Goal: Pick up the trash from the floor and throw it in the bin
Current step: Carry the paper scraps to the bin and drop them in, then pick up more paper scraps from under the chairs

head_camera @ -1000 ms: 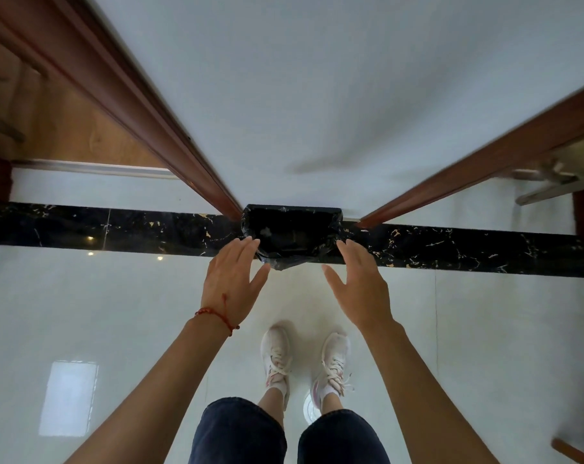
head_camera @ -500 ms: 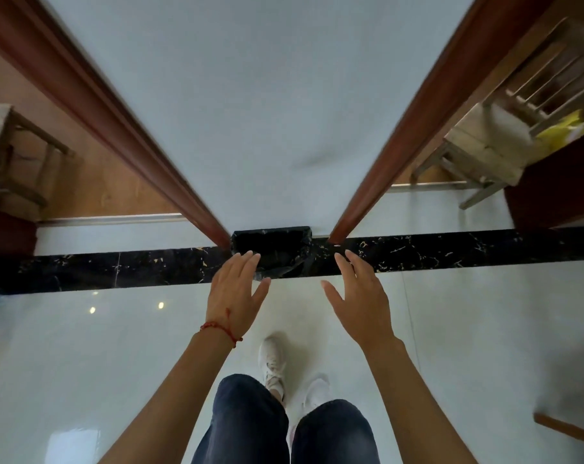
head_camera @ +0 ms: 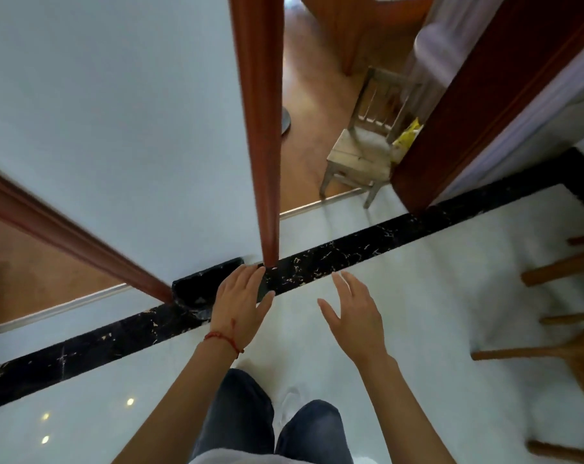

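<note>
A bin with a black liner (head_camera: pixel 198 287) stands on the floor against the white wall, between two red-brown door frames. My left hand (head_camera: pixel 240 304), with a red string at the wrist, is held out with straight fingers and covers the bin's right side in view; it holds nothing. My right hand (head_camera: pixel 354 313) is spread open over the black marble strip (head_camera: pixel 350 254), to the right of the bin, also with nothing in it. A yellow thing (head_camera: pixel 406 139) lies beside a small wooden chair in the room beyond; I cannot tell what it is.
A red-brown door frame post (head_camera: pixel 263 155) rises just past my left hand. Through the doorway stands a small wooden chair (head_camera: pixel 357 157) next to a dark red door (head_camera: pixel 478 105). Wooden furniture legs (head_camera: pixel 558 274) stick in from the right. My legs and shoes are below.
The view has swung to the right: the bin has slid left and the doorway with the chair has opened up. Both hands stay raised and open, now to the right of the bin.
</note>
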Motion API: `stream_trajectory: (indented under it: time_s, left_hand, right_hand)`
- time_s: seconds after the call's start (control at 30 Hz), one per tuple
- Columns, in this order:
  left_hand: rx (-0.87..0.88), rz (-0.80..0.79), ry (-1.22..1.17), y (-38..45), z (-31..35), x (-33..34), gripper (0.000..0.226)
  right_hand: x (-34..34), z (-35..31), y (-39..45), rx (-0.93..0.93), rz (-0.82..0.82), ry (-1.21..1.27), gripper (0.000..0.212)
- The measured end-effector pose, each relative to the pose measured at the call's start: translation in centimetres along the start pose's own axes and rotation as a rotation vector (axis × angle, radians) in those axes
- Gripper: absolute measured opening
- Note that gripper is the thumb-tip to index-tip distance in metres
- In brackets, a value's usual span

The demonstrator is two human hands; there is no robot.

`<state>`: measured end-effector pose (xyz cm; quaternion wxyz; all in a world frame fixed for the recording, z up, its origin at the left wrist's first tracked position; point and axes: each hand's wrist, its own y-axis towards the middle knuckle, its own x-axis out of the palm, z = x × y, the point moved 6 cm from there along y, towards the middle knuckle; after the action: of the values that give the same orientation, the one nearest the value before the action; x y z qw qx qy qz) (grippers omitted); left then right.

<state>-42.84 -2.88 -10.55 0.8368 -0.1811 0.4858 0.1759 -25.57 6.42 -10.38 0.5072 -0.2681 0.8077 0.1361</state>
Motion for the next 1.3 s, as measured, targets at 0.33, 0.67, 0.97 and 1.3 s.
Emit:
stream_trajectory:
  time_s: [0.33,0.67,0.97,1.3]
  left_hand:
    - [0.431,-0.152,0.101,1.7,9.8,2.2,0.064]
    - [0.827,-0.375,0.226,2.3,14.3,5.6,0.054]
    - [1.209,-0.589,0.301,-6.2,18.9,9.9,0.055]
    - [1.554,-0.713,0.272,-20.2,24.6,13.1,0.053]
  right_hand:
    - [-4.4,6.3,-6.2,0.362,0.115,0.003,0.056]
    - [-4.8,7.3,-15.7,0.844,0.332,0.022,0.056]
    - [-3.3,4.5,-27.5,1.208,0.494,0.091,0.055]
    - [-2.2,1.6,-42.4,1.531,0.707,0.136,0.054]
